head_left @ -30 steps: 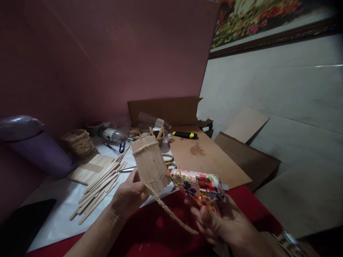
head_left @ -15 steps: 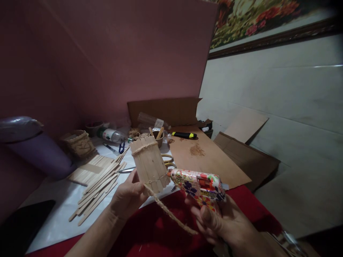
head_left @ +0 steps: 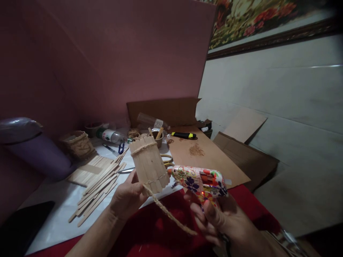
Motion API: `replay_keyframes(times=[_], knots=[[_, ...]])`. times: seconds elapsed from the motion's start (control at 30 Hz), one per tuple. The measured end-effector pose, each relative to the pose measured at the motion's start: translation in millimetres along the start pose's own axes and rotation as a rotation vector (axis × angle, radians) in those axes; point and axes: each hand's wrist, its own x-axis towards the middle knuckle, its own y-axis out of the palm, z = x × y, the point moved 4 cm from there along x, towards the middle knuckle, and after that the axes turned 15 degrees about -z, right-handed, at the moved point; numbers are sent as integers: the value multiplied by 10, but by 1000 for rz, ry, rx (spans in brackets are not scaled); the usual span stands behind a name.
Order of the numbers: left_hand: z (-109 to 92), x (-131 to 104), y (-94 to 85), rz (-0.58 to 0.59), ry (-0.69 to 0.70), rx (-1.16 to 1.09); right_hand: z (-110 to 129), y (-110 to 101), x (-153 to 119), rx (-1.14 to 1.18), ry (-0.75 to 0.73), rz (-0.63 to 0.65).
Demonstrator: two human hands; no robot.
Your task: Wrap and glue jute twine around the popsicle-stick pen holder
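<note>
My left hand (head_left: 128,194) is closed around the lower left of a small holder made of craft sticks (head_left: 149,166), tilted above the table. One braided cord runs round its upper end; a second braided cord (head_left: 168,213) hangs from its lower end toward the lower right. In my right hand (head_left: 217,217) is a flower-patterned glue gun (head_left: 199,180), gripped by its handle, with a small red light lit. Its orange nozzle points left, at or very near the holder's lower right edge; I cannot tell whether it touches.
Loose craft sticks (head_left: 99,192) lie on the white sheet at left, beside a banded stick bundle (head_left: 89,170). Scissors (head_left: 167,160) lie behind the holder. A utility knife (head_left: 183,135) rests on the cardboard (head_left: 211,160). Plastic bottles (head_left: 114,135) and a purple container (head_left: 40,153) stand farther off.
The glue gun has turned slightly in my right hand, and its red light now shows. My left hand and the holder stay nearly still.
</note>
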Motion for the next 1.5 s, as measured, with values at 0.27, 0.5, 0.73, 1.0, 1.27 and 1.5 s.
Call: replay_keyframes(times=[0.27,0.5,0.73,1.0,1.27,1.5], knots=[[-24,-9,62,92,25,13,60,45,8,-19,-28,100],[-17,-12,40,170,-28,-10,387,-401,517,-543,-501,-271],[-6,-27,64,61,14,20,300,-671,1212,-1403,-695,-421],[-7,1,141,-60,129,177,467,-74,580,-933,-758,-149],[16,29,103,-109,221,280,382,380,273,-757,-519,136],[0,0,169,-119,180,288,500,383,249,-810,-819,58]])
